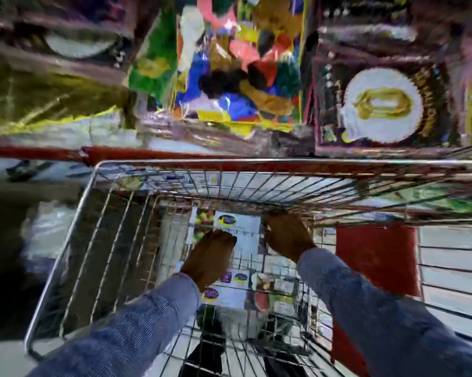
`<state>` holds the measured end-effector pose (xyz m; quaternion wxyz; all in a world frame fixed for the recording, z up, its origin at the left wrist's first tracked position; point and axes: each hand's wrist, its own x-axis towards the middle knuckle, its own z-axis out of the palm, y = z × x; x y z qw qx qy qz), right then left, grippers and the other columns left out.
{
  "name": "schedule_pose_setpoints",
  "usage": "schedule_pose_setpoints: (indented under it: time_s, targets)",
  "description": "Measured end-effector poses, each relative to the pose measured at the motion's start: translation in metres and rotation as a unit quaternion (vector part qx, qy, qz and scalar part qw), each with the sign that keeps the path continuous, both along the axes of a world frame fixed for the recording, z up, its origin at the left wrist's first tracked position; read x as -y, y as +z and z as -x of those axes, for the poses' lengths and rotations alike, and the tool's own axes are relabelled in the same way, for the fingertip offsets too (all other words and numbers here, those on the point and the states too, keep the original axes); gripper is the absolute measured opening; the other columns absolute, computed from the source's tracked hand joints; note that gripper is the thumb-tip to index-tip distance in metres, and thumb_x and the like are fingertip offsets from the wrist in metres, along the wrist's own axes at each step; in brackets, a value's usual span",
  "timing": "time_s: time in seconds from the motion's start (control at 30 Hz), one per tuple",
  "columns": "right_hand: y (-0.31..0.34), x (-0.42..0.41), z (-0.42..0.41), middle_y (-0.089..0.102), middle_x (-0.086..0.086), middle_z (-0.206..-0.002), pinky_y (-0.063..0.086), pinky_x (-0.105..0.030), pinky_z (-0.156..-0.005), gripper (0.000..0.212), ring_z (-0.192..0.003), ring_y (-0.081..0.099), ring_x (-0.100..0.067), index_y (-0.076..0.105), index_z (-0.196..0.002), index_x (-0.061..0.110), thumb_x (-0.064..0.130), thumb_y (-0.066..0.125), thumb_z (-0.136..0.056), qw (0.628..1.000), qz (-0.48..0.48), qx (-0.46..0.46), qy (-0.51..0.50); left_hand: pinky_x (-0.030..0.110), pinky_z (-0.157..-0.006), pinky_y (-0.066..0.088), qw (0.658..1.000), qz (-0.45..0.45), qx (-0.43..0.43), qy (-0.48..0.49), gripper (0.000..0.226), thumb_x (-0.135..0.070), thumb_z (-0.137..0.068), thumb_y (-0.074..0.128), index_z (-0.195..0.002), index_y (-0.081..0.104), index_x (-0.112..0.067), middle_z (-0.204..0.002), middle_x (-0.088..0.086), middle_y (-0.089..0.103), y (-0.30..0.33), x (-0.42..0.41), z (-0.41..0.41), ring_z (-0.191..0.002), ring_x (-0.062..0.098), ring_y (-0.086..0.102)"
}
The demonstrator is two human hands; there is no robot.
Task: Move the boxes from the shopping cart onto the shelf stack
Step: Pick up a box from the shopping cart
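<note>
Heavy motion blur, smeared wide-angle edges

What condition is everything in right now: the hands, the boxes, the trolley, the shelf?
Left hand: down in the cart, on the white box.
Right hand: gripping that box's right edge.
White box: low in the cart.
Shopping cart: boxes inside.
Shelf: stocked, blurred.

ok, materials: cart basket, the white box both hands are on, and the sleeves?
Cart basket: bare metal wire, shiny, seemingly chromed; thin welded grid with bright highlights. White box: probably printed cardboard, smooth and slightly glossy; flat faces with a logo and fruit pictures, though blur leaves it open. Sleeves: blue woven fabric, matte, with fine ribbed texture, possibly denim or knit.
</note>
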<state>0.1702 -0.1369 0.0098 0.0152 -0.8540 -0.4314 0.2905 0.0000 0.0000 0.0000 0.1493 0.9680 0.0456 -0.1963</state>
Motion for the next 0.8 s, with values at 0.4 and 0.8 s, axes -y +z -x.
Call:
schedule_pose_setpoints:
  time_s: [0.4,0.8]
  targets:
    - [-0.032,-0.028,-0.012,0.056,-0.019,-0.133,0.053,-0.045,-0.090,0.059,-0.119,0.055,-0.037,0.045,-0.134,0.006,0.019,0.064,-0.080,0.991,0.068,0.005,0.111,0.051,-0.076,0.056,0.993,-0.114,0.011,-0.027,0.055,0.002,-0.054,0.079,-0.107,0.066,0.000,-0.101,0.018,0.067,-0.023,-0.001,-0.014,-0.100,0.039,0.063]
    - [0.099,-0.006,-0.020,0.064,-0.021,-0.114,0.050,-0.042,-0.086,0.045,-0.107,0.061,-0.040,0.059,-0.114,0.006,0.030,0.071,-0.079,0.991,-0.019,0.063,0.113,0.042,-0.071,0.055,0.998,-0.060,0.015,-0.030,0.060,-0.024,-0.051,0.090,-0.103,0.069,-0.005,-0.092,0.012,0.074,0.099,-0.004,-0.010,-0.084,0.034,0.070]
